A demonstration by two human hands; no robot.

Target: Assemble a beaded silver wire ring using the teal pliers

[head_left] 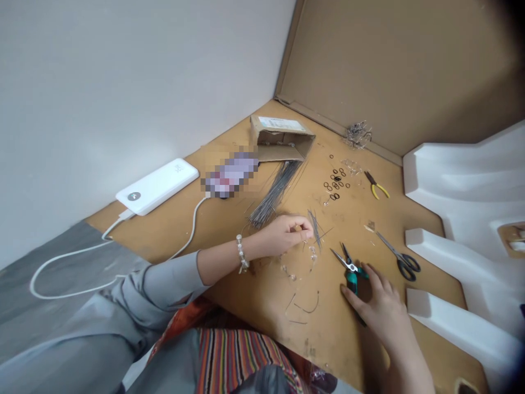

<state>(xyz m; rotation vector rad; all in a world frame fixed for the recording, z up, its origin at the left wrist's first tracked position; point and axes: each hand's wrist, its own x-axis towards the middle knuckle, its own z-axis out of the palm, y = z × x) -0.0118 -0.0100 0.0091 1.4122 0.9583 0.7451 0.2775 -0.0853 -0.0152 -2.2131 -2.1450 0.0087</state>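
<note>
My left hand (pixel 290 235) is closed in a pinch over the table, its thumb pressed against the curled fingers. From it hangs a thin beaded wire strand (pixel 292 277) with clear beads, curving in a loop; the end between my fingers is hidden. My right hand (pixel 381 306) has its fingers apart around the teal handles of needle-nose pliers (pixel 350 267). The fingertips are at the handles, and the pliers' jaws are spread, pointing up and left. Dark thin wires (pixel 315 229) lie just beyond my left hand. Bent wire pieces (pixel 305 311) lie nearer my body.
A bundle of wires (pixel 274 194) extends from an open cardboard box (pixel 283 139). Black rings (pixel 336 183), yellow-handled pliers (pixel 376 185) and scissors (pixel 397 254) lie to the right. A power bank (pixel 158 186) and blurred phone (pixel 232 174) lie left. A white moulded piece (pixel 447 175) borders the right.
</note>
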